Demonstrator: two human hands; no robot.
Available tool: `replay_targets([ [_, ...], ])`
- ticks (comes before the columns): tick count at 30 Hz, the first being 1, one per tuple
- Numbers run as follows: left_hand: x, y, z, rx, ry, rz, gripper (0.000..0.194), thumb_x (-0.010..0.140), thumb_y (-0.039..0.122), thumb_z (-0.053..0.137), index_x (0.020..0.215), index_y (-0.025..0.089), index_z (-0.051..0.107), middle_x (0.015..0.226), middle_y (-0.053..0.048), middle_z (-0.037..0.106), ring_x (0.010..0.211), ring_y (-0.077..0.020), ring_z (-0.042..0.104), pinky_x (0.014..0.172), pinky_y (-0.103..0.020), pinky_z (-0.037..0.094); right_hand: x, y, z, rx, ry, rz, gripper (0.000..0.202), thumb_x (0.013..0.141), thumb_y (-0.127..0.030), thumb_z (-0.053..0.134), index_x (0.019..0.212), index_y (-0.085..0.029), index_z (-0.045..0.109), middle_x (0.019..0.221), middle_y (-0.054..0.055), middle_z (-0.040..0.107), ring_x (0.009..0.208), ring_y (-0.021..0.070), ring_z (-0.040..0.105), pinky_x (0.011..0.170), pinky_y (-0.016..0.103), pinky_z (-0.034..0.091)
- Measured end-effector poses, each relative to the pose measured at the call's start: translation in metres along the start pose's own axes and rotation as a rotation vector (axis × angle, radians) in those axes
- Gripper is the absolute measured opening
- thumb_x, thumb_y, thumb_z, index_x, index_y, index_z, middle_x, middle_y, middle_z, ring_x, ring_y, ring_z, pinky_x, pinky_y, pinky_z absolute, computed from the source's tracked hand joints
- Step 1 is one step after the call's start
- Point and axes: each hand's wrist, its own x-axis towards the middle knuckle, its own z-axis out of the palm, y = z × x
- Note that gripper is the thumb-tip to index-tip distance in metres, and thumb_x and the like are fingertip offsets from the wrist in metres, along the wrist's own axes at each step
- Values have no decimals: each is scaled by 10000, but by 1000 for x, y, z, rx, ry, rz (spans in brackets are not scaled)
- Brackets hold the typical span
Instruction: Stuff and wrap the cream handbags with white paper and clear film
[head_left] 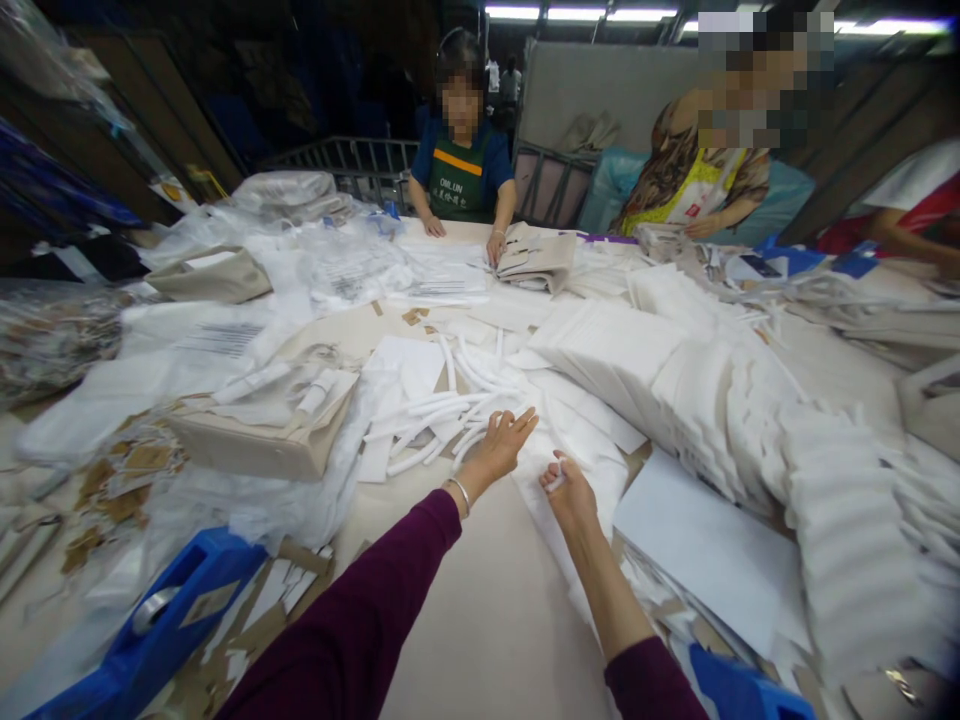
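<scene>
- The left grip (496,447) is loosely spread, its fingers reaching forward over the near right end of a bunch of white tubes (427,420); whether it has hold of any of them I cannot tell.
- The right grip (574,492) is curled tight, with a small white piece (555,477) pinched between thumb and fingers; what the piece belongs to is unclear.
- The white tubes lie loosely heaped near the middle of the surface (487,620), some curved, their ends pointing different ways.
- Thin white wrapping (609,472) lies crumpled beneath and beside the right grip.
- Left of the tubes, a beige bag (251,440) rests on clear plastic, white material showing at its top.
- A blue tape dispenser (172,610) stands at the lower left, among paper scraps.
- Right of the right grip, a pale flat sheet (709,545) lies at a slant, near a long, leaning row of white foam sheets (619,345).
- Across the surface, a person in a green apron (457,185) has one hand at a beige stack (536,260); another, in a yellow apron (694,190), stands farther right.
</scene>
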Motion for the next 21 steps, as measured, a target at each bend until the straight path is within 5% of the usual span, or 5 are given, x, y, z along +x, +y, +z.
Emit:
replay_targets([
  [4,-57,44,4,-617,91,-331,361,883,275,445,1233,206,504,1331,-111,497,1209,-244,424,1029,-441,318,-57,9,19,-394,48,-176,247,837,-413,422,953,-223,529,795,-1,544,699,149,536,671,301,458],
  [11,-201,82,9,-1894,316,-967,480,801,616,486,1063,226,585,941,-75,648,857,-197,628,732,-336,512,-179,74,58,-1080,-345,-474,417,787,-165,432,1182,-248,538,1205,110,537,1179,295,423,1035,564,242],
  [14,-256,86,-4,-1996,537,-1041,353,793,508,585,980,211,618,874,-56,651,778,-149,622,659,-261,512,-227,88,64,-1082,-614,-469,607,796,-187,473,1385,-280,356,1393,86,427,1310,290,328,1106,579,106],
  [17,-316,91,-20,-1912,691,-1164,290,751,460,659,810,182,604,630,9,577,510,-69,517,431,-166,392,-253,85,68,-926,-836,-333,644,835,-280,490,1435,-284,256,1409,75,424,1288,251,389,1087,510,263],
  [21,-418,99,-31,-1685,665,-1309,472,698,587,637,576,180,430,392,95,298,311,-21,184,320,-155,91,-246,74,60,-818,-774,-178,338,844,-334,464,1137,-224,594,1149,85,616,1016,205,588,884,371,478],
])
